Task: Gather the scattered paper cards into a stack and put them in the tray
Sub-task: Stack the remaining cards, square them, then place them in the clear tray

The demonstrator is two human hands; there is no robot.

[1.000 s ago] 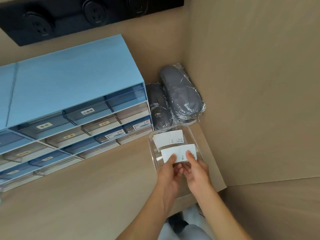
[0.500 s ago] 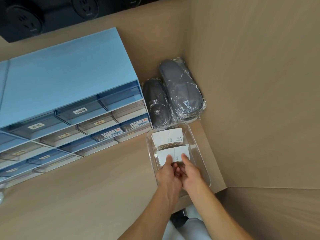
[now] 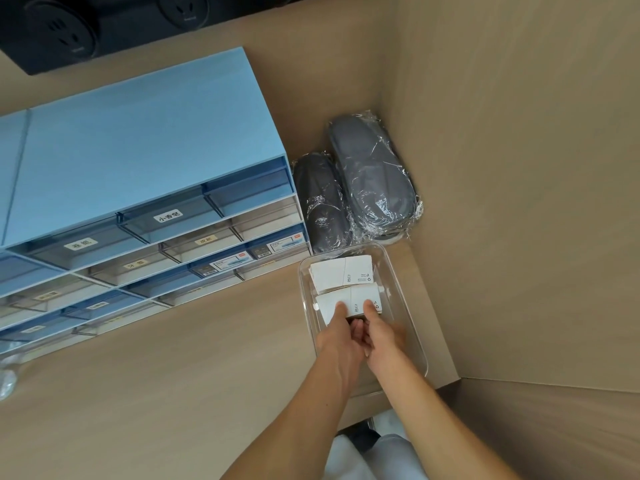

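A clear plastic tray (image 3: 404, 299) sits on the wooden desk near the right wall. Inside it, at the far end, lies a stack of white paper cards (image 3: 341, 273). A second stack of white cards (image 3: 349, 301) lies just in front of it, low in the tray. My left hand (image 3: 341, 336) and my right hand (image 3: 381, 336) both grip this second stack, thumbs pressed on top and fingers curled under its near edge. Both hands reach inside the tray.
A blue drawer organiser (image 3: 145, 202) with labelled drawers stands to the left of the tray. Two grey slippers wrapped in plastic (image 3: 360, 188) lean in the corner behind the tray. A wooden wall (image 3: 519, 168) rises close on the right. A black socket strip (image 3: 69, 32) runs along the back.
Both hands have lowered the second card stack from above the tray's rim down into the tray, in front of the first stack.
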